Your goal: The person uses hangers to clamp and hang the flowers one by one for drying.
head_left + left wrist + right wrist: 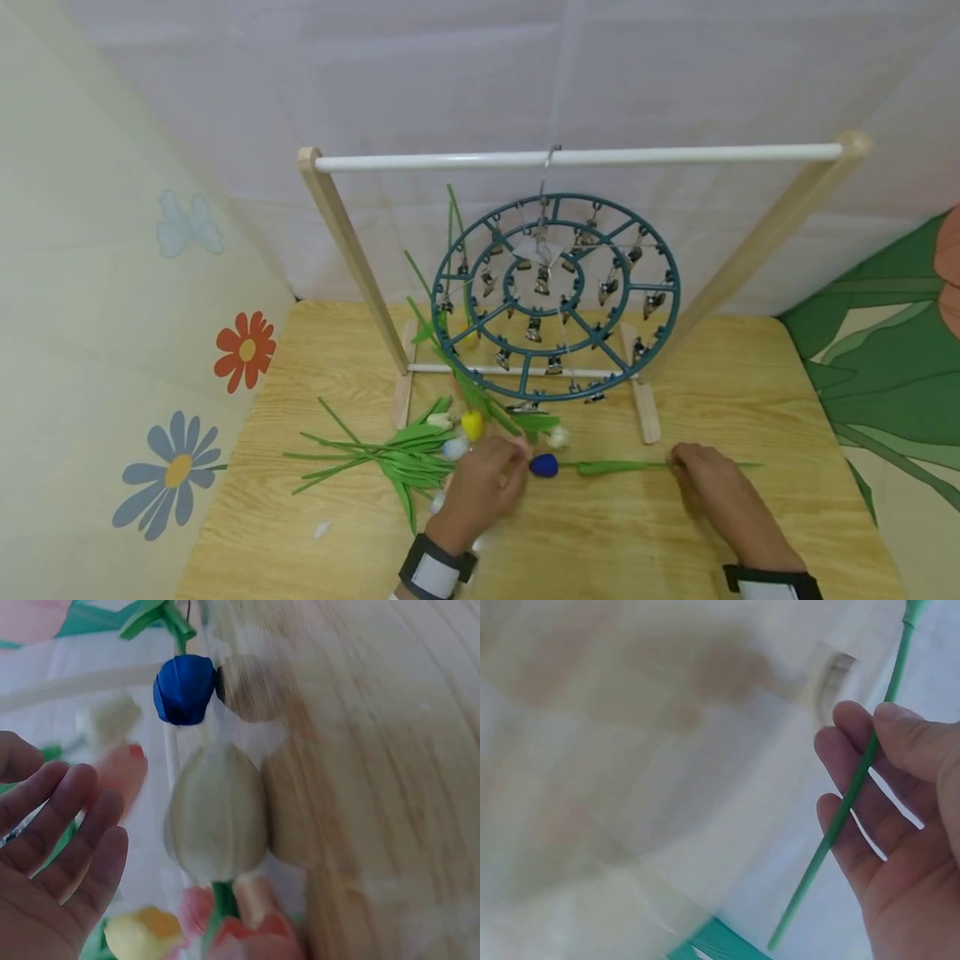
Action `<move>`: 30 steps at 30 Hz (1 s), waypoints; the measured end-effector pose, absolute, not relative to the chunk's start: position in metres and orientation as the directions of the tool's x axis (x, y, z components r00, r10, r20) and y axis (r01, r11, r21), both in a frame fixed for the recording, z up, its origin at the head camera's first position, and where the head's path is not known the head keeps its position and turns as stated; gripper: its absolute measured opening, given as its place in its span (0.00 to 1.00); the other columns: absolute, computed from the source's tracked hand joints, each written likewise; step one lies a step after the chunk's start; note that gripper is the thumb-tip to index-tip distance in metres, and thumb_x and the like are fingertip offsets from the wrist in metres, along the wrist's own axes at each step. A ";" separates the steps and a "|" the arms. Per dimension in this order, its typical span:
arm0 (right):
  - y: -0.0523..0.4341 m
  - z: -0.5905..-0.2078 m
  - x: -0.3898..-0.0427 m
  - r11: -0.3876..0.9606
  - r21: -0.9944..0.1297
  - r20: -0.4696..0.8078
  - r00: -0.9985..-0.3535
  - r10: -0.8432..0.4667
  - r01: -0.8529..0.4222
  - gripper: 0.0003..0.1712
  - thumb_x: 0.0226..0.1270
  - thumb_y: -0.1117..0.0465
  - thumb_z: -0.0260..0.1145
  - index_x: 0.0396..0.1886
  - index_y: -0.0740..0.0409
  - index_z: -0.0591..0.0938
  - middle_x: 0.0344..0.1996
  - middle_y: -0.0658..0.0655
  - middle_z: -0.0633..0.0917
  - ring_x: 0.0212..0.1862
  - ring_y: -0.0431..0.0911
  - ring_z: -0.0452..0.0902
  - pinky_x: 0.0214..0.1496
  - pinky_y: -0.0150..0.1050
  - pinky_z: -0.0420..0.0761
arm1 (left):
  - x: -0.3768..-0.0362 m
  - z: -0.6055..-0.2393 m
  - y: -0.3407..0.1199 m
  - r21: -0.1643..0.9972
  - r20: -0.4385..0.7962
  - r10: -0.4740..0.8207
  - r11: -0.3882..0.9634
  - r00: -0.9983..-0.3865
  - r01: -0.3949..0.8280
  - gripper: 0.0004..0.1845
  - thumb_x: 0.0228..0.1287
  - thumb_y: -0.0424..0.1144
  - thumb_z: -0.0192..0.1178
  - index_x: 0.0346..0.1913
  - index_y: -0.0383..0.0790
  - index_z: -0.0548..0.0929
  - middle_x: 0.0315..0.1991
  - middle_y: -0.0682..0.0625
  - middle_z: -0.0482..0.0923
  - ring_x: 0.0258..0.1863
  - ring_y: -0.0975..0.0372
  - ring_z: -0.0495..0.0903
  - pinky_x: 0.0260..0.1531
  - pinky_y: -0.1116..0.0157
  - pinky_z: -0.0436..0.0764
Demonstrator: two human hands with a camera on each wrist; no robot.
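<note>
Lying on the worktop (675,533), a blue tulip (543,465) is handled.
Its stem (840,817) is pinched by the right hand (705,479); the left hand (483,479) is spread beside the bloom.

Wooden table (750,533); white fabric backdrop (480,75); flower-print side walls (112,333).

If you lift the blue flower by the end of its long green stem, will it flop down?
Probably a little. The blue flower sits at the far end of a thin green stem, pinched by the right hand, so it may droop. It looks like a light fake tulip. Its rounded bud might roll slightly when pushed.
</note>
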State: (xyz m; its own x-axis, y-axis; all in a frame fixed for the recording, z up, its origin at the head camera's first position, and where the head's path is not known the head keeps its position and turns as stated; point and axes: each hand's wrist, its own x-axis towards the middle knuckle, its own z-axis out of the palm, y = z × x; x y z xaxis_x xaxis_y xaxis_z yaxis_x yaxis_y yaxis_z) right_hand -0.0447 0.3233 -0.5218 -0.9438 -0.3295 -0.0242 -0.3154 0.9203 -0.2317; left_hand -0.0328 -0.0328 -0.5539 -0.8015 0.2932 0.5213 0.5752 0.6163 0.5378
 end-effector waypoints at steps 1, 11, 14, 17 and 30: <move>0.323 -0.518 -0.044 0.917 -0.215 0.002 -0.939 -0.343 -0.335 0.09 0.61 0.73 0.73 0.39 0.63 0.83 0.35 0.59 0.87 0.38 0.54 0.84 0.39 0.52 0.86 | -0.032 -0.552 -0.031 0.508 0.523 0.322 0.626 -0.789 0.592 0.06 0.62 0.35 0.68 0.42 0.44 0.86 0.39 0.54 0.86 0.39 0.65 0.84 0.43 0.72 0.84; 0.308 -0.477 -0.043 0.834 -0.094 0.335 -0.806 -0.488 -0.544 0.25 0.36 0.83 0.78 0.38 0.62 0.86 0.34 0.60 0.88 0.35 0.57 0.84 0.40 0.57 0.84 | -0.029 -0.535 -0.006 0.444 0.502 0.441 0.607 -0.744 0.659 0.16 0.64 0.39 0.70 0.53 0.41 0.85 0.50 0.51 0.87 0.50 0.62 0.86 0.55 0.72 0.84; 0.295 -0.458 -0.040 0.832 -0.070 0.330 -0.800 -0.502 -0.551 0.27 0.34 0.83 0.78 0.39 0.61 0.87 0.37 0.60 0.89 0.39 0.57 0.84 0.46 0.58 0.83 | -0.031 -0.529 0.005 0.483 0.435 0.469 0.599 -0.769 0.639 0.22 0.67 0.41 0.69 0.62 0.39 0.81 0.58 0.48 0.84 0.59 0.59 0.84 0.63 0.69 0.81; 0.282 -0.443 -0.039 0.825 -0.054 0.333 -0.789 -0.517 -0.563 0.28 0.33 0.83 0.79 0.40 0.62 0.88 0.38 0.60 0.89 0.40 0.57 0.84 0.47 0.58 0.82 | -0.032 -0.525 0.015 0.491 0.356 0.498 0.620 -0.790 0.612 0.26 0.70 0.43 0.67 0.67 0.37 0.77 0.63 0.46 0.82 0.63 0.58 0.82 0.66 0.67 0.79; 0.256 -0.425 -0.038 0.746 -0.039 0.443 -0.680 -0.584 -0.665 0.11 0.62 0.79 0.66 0.40 0.65 0.88 0.39 0.63 0.89 0.41 0.59 0.83 0.46 0.58 0.82 | -0.036 -0.521 0.025 0.500 0.363 0.458 0.639 -0.811 0.584 0.09 0.66 0.37 0.69 0.48 0.44 0.86 0.42 0.55 0.86 0.42 0.68 0.84 0.45 0.78 0.82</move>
